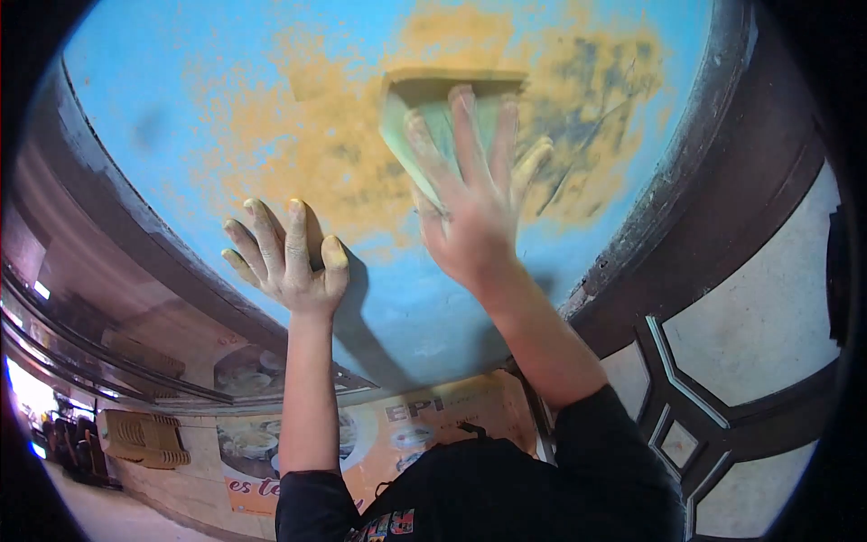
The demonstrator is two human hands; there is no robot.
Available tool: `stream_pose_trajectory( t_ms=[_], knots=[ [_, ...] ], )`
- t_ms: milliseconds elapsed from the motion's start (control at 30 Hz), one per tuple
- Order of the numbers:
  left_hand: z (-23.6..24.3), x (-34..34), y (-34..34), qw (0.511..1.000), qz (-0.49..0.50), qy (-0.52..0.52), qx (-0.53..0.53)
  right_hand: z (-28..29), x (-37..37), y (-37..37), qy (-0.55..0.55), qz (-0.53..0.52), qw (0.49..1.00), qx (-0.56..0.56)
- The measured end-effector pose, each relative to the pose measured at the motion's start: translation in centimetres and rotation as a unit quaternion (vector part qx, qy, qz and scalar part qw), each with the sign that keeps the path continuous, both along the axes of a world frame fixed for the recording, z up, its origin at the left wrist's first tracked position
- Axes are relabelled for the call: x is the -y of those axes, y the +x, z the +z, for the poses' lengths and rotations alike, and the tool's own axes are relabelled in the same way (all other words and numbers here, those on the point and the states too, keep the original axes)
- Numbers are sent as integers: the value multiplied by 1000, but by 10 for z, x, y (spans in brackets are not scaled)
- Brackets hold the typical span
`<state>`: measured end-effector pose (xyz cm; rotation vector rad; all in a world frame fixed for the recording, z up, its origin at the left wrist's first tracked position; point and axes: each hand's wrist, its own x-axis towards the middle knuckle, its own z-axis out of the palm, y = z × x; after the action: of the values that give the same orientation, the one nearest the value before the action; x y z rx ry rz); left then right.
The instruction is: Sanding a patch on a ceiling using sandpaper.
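My right hand (474, 208) presses a folded, pale green sheet of sandpaper (397, 122) flat against a painted blue surface (406, 307). Its fingers reach up over the sheet and the hand is slightly blurred. A wide orange-yellow patch (307, 135) with dark grey smudges spreads across the blue around the sheet. Lower and to the left, my left hand (298, 266) rests its spread fingertips on the blue surface, holding nothing. Pale dust coats the fingers of both hands.
Dark frame edges (668, 208) border the blue surface on both sides. A printed orange banner (488, 406) hangs at the lower middle. Dark-framed pale panels (759, 316) stand at right. A tan vented plastic object (144, 438) sits at the lower left.
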<state>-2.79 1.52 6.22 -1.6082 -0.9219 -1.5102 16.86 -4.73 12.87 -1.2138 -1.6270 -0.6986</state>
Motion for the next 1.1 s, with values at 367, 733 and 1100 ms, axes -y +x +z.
stream_pose_trajectory(
  t_ms=[367, 733, 1100],
  knots=[
    [-4, 1, 6, 999, -2, -13, 35, 13, 8, -10, -22, -33, 999, 37],
    [-7, 0, 2, 999, -2, -25, 35, 23, 2, -22, -4, -31, 999, 12],
    [-10, 2, -7, 999, -3, -26, 30, 21, 7, -20, -8, -49, 999, 9]
  ],
)
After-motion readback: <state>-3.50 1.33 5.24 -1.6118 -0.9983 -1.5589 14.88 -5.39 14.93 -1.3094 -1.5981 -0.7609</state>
